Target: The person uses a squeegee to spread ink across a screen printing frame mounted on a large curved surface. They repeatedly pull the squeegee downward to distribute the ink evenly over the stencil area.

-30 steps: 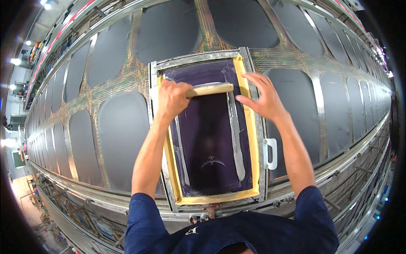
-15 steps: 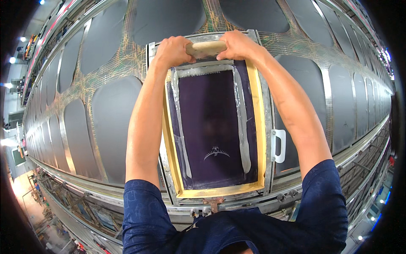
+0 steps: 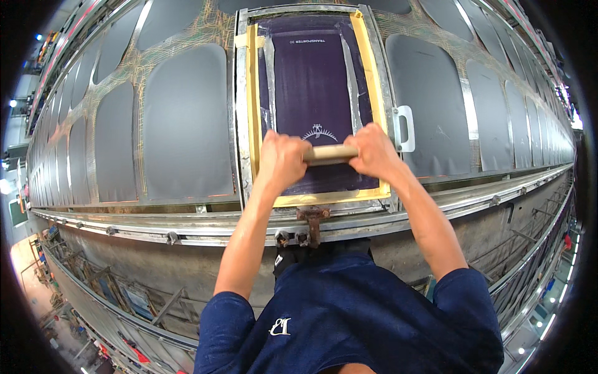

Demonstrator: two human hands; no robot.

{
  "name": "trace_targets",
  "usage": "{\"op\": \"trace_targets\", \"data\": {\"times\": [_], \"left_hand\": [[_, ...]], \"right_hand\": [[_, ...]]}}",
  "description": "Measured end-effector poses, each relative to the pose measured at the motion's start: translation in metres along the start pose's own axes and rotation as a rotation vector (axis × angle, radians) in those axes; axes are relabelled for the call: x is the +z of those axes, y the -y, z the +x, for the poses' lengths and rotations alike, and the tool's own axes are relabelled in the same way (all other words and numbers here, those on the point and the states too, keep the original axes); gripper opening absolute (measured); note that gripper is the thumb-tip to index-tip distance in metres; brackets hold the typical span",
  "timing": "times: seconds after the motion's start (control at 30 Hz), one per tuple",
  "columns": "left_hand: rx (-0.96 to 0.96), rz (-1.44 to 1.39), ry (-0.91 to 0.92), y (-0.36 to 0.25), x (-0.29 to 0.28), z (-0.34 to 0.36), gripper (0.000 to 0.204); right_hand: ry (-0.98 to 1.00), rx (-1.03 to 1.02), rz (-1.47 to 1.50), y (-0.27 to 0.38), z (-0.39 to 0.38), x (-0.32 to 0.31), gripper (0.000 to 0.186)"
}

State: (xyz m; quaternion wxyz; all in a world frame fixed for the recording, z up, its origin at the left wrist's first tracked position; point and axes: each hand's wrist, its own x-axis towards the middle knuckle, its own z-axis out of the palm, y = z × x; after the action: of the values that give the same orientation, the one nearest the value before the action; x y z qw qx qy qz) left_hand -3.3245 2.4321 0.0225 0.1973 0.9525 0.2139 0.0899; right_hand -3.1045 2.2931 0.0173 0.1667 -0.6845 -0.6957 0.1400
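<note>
One pale, rounded wooden bar was clenched by left hand and right hand, across near part of dark-purple, rectangular mesh screen. Judged step: drawing stroke, nearly finished; next move probably called for level lift.

On the long metal-edged table, flat dark-grey round-cornered panels lie in rows; a rectangular, yellow-taped metal-framed purple screen sits at the near edge.
</note>
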Motion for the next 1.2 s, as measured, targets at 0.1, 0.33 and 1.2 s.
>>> {"op": "trace_targets", "data": {"times": [0.1,0.33,1.2], "left_hand": [[-0.043,-0.004,-0.041,-0.018,0.004,-0.031,0.023],[-0.015,0.023,-0.106,0.034,-0.011,0.059,0.019],[-0.077,0.091,0.035,0.149,-0.037,0.259,0.028]], "right_hand": [[0.0,0.025,0.037,0.021,-0.022,0.004,0.018],[0.047,0.07,-0.063,-0.032,0.06,-0.021,0.019],[0.135,0.215,0.156,-0.144,0.253,-0.063,0.028]]}}
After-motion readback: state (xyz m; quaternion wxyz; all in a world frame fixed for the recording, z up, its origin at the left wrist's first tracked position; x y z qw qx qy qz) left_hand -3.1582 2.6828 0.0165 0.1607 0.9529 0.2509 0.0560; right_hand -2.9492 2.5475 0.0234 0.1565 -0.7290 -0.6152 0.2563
